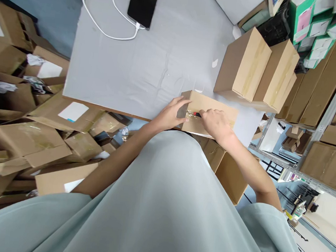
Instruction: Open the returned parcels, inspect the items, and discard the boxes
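Note:
A small cardboard box (210,102) lies at the near edge of the grey-covered table (116,73), with clear tape along its top. My left hand (170,113) grips the box's left end, fingers on the far side and thumb on the near side. In my right hand (215,122) is a box cutter (197,114), of which a short red and black part shows. It rests at the taped seam near the left end. My right fingers hide the rest of the cutter, and its blade cannot be made out.
Closed cardboard boxes (245,66) stand at the table's right. A phone (143,3) with a white cable (105,35) lies at the far left. Opened cartons (33,138) are heaped on the left. An open carton (231,175) sits below the near edge; shelving (312,136) holds boxes at right.

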`<act>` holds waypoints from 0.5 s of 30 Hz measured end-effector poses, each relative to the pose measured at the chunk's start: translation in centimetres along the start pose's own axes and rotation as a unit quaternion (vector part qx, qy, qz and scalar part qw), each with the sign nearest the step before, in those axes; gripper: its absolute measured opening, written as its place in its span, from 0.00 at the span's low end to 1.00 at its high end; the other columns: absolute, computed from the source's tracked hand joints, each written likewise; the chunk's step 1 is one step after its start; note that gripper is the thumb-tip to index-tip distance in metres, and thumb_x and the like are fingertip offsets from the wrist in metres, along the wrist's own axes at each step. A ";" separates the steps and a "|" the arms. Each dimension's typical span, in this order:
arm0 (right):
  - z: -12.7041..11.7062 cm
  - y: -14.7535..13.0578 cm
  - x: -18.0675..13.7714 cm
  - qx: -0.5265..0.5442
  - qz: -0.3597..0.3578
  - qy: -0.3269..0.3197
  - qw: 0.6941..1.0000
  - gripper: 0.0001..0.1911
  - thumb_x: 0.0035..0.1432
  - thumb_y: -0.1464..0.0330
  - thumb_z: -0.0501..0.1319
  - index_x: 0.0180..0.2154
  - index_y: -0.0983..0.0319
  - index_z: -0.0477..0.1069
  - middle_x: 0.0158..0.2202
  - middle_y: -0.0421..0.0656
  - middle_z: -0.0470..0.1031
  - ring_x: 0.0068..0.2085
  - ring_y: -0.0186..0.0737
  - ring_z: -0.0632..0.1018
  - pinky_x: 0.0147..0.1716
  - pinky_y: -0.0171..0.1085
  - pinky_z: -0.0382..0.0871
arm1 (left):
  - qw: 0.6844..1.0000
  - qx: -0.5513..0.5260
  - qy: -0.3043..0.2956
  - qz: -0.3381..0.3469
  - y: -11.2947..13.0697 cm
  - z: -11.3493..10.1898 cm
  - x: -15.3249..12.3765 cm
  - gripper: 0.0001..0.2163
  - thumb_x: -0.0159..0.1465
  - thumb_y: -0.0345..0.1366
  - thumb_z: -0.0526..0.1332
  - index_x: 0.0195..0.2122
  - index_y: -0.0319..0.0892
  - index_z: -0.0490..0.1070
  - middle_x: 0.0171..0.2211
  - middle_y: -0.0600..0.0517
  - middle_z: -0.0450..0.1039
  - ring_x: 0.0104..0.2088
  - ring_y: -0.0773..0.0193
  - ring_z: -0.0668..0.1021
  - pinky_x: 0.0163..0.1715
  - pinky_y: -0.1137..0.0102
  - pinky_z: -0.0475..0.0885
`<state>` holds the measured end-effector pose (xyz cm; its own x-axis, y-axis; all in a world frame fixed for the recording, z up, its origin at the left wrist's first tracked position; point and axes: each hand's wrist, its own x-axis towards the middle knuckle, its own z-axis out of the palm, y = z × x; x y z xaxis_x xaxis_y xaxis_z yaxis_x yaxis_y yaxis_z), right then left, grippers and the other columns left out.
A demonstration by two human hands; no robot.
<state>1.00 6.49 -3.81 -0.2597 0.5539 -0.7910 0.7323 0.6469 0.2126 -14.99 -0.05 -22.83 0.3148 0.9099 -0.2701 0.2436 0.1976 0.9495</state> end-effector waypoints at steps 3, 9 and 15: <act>-0.2 -0.8 0.0 -0.002 -0.003 0.005 1.000 0.22 0.74 0.82 0.52 0.57 0.65 0.80 0.49 0.58 0.88 0.50 0.50 0.89 0.46 0.40 0.76 | 1.000 -0.016 -0.011 0.009 -0.4 -0.1 -0.2 0.41 0.66 0.51 0.72 0.79 0.51 0.65 0.80 0.42 0.59 0.81 0.41 0.62 0.79 0.48 0.64; 2.2 0.1 0.4 0.018 -0.008 0.031 0.999 0.16 0.78 0.69 0.58 0.57 0.64 0.82 0.45 0.61 0.87 0.48 0.56 0.88 0.47 0.46 0.78 | 0.999 -0.031 -0.016 0.014 -0.7 -0.4 -0.4 0.42 0.66 0.56 0.71 0.79 0.52 0.64 0.77 0.43 0.65 0.76 0.41 0.69 0.77 0.49 0.65; 7.5 6.1 -1.5 0.048 0.060 0.033 0.996 0.18 0.77 0.63 0.60 0.55 0.65 0.85 0.45 0.66 0.87 0.48 0.60 0.88 0.46 0.48 0.76 | 0.999 -0.033 -0.007 -0.012 -0.8 -0.4 -0.5 0.44 0.65 0.62 0.72 0.80 0.54 0.64 0.77 0.43 0.64 0.74 0.39 0.71 0.73 0.48 0.71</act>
<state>10.55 5.68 -5.65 -0.2052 0.6602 -0.7225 0.8168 0.5222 0.2451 -15.69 -0.57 -23.35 0.3231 0.8992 -0.2950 0.1908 0.2434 0.9510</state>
